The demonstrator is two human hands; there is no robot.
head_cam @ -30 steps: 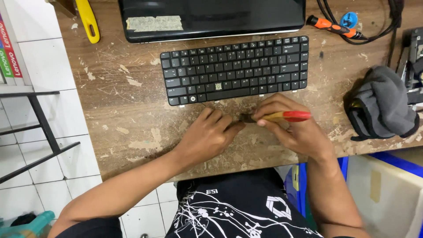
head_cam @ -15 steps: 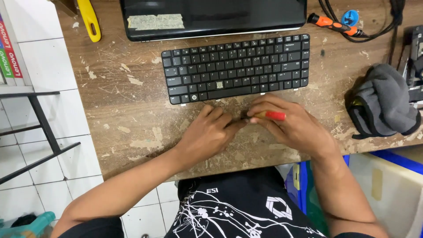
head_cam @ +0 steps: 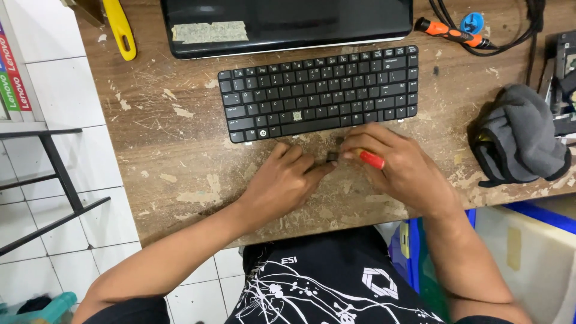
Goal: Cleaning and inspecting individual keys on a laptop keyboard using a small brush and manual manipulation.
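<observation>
— Hands meet just below the keyboard (head_cam: pixel 318 93), both low on the counter (head_cam: pixel 180 174). The left hand (head_cam: pixel 282 183) pinches a small dark part (head_cam: pixel 331 157) at its fingertips, pressing it to the wood.

— And the right?

— The right hand (head_cam: pixel 402 171) is closed around a red-handled tool (head_cam: pixel 371 159), its front end touching that part. A second ago much more of the red handle stuck out past the fingers, pointing right; now only a short stub shows. The grip has slid forward and the hand has rolled over the tool.

— Meaning what, you think?

— My guess is closer, finer work on the part: a choked-up grip gives more control at the tip. The part itself has hardly moved; it sits between the two hands, near the keyboard's lower edge but not touching it.

— Is the keyboard attached to anything?

— It lies loose on the counter, in front of a closed black laptop (head_cam: pixel 288 24). I cannot tell whether the part comes from it.

— What else is around?

— A grey cloth (head_cam: pixel 522 138) bunched at the right, an orange screwdriver (head_cam: pixel 450 33) and black cables (head_cam: pixel 510 36) at the top right, a yellow handle (head_cam: pixel 120 27) at the top left. All well apart from the hands.
</observation>
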